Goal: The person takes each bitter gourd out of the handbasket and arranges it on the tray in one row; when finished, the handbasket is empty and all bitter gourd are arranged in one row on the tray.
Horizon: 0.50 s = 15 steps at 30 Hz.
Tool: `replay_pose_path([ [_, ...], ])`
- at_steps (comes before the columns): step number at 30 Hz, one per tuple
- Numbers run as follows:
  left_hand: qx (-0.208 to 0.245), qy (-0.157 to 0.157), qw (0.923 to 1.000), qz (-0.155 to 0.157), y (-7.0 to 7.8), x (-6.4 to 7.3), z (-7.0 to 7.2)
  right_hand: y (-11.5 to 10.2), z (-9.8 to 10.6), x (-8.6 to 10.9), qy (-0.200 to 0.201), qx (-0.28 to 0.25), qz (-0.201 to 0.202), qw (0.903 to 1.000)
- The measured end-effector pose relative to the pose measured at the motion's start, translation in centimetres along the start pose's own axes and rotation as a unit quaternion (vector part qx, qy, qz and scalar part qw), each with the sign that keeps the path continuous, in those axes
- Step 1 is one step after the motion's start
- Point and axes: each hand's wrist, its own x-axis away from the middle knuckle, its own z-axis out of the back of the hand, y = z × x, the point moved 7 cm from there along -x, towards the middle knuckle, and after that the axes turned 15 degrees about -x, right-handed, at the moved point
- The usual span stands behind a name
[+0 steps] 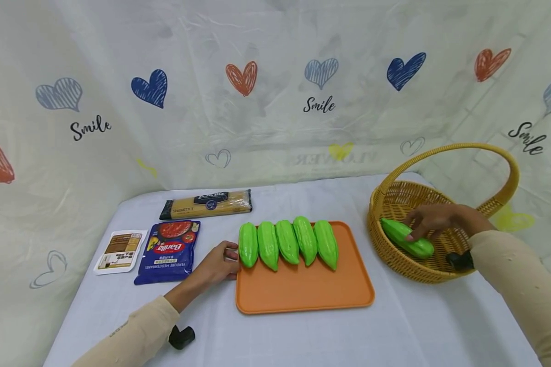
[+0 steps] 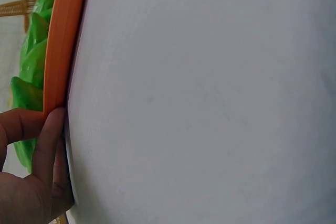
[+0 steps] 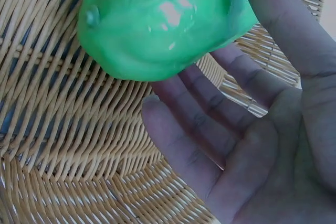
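Note:
At the orange tray's [image 1: 303,290] left edge is my left hand [image 1: 220,262]; the left wrist view shows thumb and fingers pinching its rim [image 2: 62,45]. Several glossy green, ridged, gourd-like vegetables [image 1: 268,245] lie side by side along the tray's far half, pointed ends toward me. My right hand [image 1: 433,220] reaches inside the wicker basket [image 1: 395,262] at the right and holds another green gourd-like vegetable [image 1: 421,248]. In the right wrist view, the thumb is on one side of this vegetable [image 3: 168,24], and some fingertips are hidden behind it.
Left of the tray lie a blue Barilla pouch [image 1: 167,252], a white-edged packet [image 1: 121,251] and, farther back, a spaghetti pack [image 1: 206,205]. The basket's tall handle [image 1: 459,147] arches over its opening. A printed curtain [image 1: 275,137] hangs behind the white-covered table [image 1: 303,339].

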Motion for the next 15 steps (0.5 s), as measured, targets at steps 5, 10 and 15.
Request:
replay_pose_path([
  [5, 0.004, 0.001, 1.0, -0.003, -0.01, 0.04, -0.02, 0.25, -0.3, -0.21, -0.007, -0.017, -0.002, 0.9998],
  [10, 0.012, 0.004, 0.9999, -0.006, 0.04, 0.08, -0.05, -0.2, -0.72, -0.22, -0.017, -0.042, 0.006, 0.9989],
  [15, 0.014, 0.006, 0.9999, -0.007, -0.06, -0.01, -0.06, -0.39, -0.47, 0.06, -0.009, -0.042, 0.016, 0.999],
])
